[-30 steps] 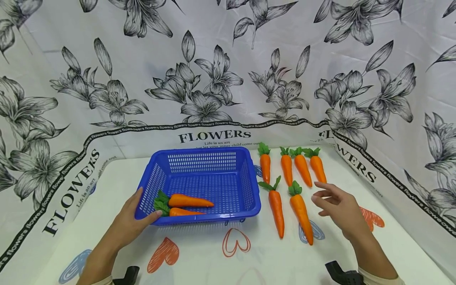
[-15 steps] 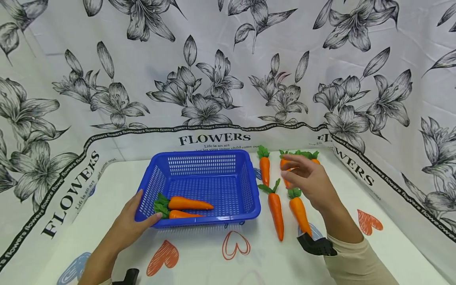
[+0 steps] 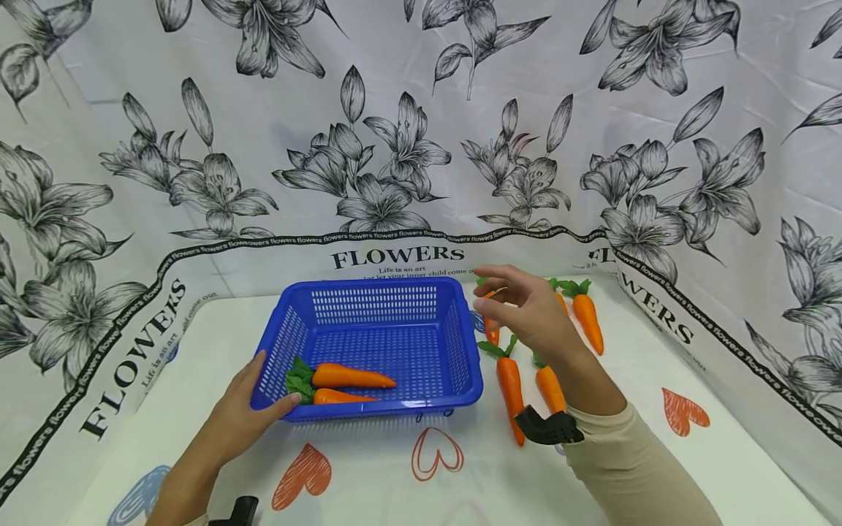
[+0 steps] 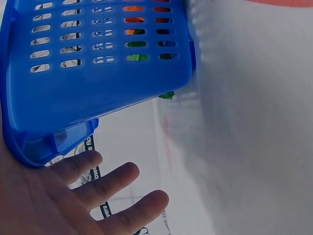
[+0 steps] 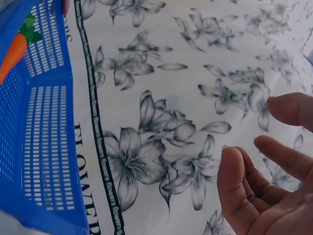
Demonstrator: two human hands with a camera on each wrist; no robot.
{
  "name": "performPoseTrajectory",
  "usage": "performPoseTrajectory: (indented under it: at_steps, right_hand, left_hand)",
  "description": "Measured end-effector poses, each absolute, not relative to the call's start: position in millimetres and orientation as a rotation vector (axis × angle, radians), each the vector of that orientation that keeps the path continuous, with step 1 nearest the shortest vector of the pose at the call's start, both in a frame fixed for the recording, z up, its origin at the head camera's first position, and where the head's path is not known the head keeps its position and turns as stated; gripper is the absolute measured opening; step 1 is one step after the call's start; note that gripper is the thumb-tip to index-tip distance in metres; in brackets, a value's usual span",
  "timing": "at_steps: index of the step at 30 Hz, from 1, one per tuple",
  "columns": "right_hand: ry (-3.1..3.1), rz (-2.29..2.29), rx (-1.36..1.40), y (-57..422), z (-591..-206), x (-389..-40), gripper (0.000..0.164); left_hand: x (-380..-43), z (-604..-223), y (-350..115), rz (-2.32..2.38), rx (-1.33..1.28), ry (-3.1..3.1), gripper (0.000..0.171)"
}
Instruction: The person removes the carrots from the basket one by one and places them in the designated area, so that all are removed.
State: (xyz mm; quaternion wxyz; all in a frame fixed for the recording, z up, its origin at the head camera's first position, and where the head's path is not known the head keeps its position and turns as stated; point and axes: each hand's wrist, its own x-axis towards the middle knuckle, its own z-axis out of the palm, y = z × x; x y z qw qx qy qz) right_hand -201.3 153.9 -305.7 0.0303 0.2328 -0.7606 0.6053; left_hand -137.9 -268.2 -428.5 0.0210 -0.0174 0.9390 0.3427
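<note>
My left hand (image 3: 246, 413) rests at the near left corner of a blue plastic basket (image 3: 470, 380). Its thumb lies over the rim; in the left wrist view, the straight fingers (image 4: 112, 183) stretch past the outer wall. Two carrots lie inside the basket: one orange carrot (image 3: 355, 375) and a nearer carrot (image 3: 338, 397), partly behind the front wall. My right hand (image 3: 529, 310) hovers above the carrots right of the basket, fingers loosely bent and holding nothing. Beneath it, one back-row carrot (image 3: 490, 326) is partly covered. The right wrist view shows a gap between thumb and fingers.
Nearer on the white table lie a carrot (image 3: 509, 380) and another carrot (image 3: 550, 389), partly hidden by the right arm. At the back right is a carrot (image 3: 588, 323). Other carrots are hidden behind the hand. A flower-printed cloth (image 3: 408, 204) rises behind the table.
My right hand has moved left and farther back, from beside the right-hand carrots to over the back row near the basket. My left hand and the basket stay in place.
</note>
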Motion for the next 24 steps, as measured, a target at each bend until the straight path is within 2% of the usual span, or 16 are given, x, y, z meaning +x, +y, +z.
performPoseTrajectory:
  at_steps: [24]
  right_hand:
    - [-2.249,1.996,1.006,75.9,-312.4,-238.9,0.044]
  left_hand:
    - [-136.9,-427.6,-267.2,1.074,-0.062,2.902,0.107]
